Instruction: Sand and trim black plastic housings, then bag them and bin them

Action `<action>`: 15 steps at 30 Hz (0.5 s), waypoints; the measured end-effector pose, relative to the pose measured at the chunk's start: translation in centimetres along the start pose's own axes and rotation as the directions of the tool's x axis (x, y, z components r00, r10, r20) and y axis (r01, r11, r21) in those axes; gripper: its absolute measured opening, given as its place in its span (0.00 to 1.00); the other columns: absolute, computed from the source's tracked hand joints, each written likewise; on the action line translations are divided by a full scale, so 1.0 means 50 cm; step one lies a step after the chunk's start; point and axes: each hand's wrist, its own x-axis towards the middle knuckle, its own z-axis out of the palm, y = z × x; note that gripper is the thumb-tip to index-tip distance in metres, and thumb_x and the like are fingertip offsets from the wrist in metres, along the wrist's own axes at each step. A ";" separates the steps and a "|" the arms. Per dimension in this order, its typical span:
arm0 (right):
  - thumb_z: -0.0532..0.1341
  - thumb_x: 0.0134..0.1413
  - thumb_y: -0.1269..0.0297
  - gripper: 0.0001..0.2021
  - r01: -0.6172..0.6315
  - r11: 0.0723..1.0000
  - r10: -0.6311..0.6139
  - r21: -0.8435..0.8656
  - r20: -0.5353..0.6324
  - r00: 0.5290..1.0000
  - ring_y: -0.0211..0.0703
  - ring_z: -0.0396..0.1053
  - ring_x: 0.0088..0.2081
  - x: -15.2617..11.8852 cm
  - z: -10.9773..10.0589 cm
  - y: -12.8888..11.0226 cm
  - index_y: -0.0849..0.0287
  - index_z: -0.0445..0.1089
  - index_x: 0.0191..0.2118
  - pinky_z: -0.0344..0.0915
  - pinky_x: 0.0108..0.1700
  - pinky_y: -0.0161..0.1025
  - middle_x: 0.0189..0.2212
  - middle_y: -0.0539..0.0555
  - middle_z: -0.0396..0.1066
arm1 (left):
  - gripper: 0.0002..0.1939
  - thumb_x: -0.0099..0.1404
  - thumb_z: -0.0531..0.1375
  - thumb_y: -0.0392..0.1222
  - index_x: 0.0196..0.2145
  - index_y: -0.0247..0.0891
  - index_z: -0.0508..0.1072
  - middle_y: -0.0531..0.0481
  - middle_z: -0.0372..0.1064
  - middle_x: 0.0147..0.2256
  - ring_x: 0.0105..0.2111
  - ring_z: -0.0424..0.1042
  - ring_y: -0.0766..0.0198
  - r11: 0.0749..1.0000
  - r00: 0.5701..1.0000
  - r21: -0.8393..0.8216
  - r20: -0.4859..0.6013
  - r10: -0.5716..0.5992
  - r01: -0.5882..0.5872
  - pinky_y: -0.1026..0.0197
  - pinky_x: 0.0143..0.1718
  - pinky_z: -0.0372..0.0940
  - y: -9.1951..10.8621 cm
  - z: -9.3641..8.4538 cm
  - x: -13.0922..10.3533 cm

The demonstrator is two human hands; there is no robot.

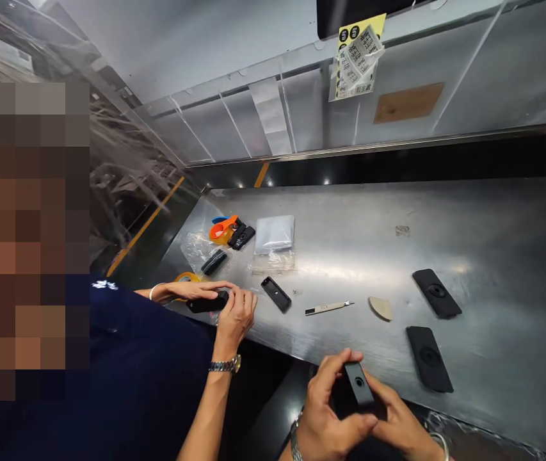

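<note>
Near the table's front edge, my left hand (331, 410) and my right hand (400, 419) both grip a small black rectangular part (359, 383) with a round hole in its upper face. The left fingers wrap its far side and the left thumb presses low in front. My right fingers lie along its right side; part of them is hidden. On the table beyond my hands are a slim light-handled craft knife (329, 308) and a beige wedge-shaped piece (379, 308). Two flat black plates with round recesses, a far one (436, 294) and a near one (429, 358), lie to the right.
At left, a co-worker in dark blue (157, 371) holds another black part (207, 302) in both hands. A hollow black part (276, 294), stacked clear bags (275, 235) and an orange tape dispenser (223, 227) lie on the metal table (340, 243). Stickers (359, 57) hang behind.
</note>
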 end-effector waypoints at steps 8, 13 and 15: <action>0.64 0.47 0.58 0.24 0.300 0.841 -0.353 -0.450 -0.036 0.935 0.52 0.70 0.46 0.019 0.013 -0.098 0.53 0.63 0.52 0.71 0.45 0.46 0.44 0.58 0.71 | 0.28 0.58 0.61 0.48 0.56 0.55 0.61 0.51 0.61 0.57 0.59 0.58 0.49 0.934 0.997 -0.355 -0.060 -0.046 0.022 0.45 0.61 0.51 -0.006 -0.023 -0.001; 0.65 0.47 0.56 0.30 0.341 0.684 -0.425 -0.645 0.028 0.905 0.54 0.71 0.42 0.019 0.034 -0.134 0.51 0.56 0.55 0.73 0.40 0.45 0.42 0.58 0.71 | 0.27 0.59 0.60 0.51 0.56 0.50 0.63 0.45 0.69 0.50 0.47 0.70 0.55 0.760 0.965 -0.649 -0.205 -0.165 -0.007 0.53 0.49 0.64 -0.020 -0.018 0.015; 0.65 0.46 0.53 0.35 0.358 0.672 -0.413 -0.648 0.074 0.908 0.58 0.70 0.46 0.020 0.036 -0.137 0.51 0.52 0.59 0.73 0.42 0.48 0.47 0.61 0.69 | 0.27 0.60 0.59 0.51 0.57 0.50 0.61 0.44 0.71 0.47 0.44 0.72 0.57 0.718 0.950 -0.695 -0.245 -0.192 -0.034 0.55 0.46 0.66 -0.022 -0.018 0.022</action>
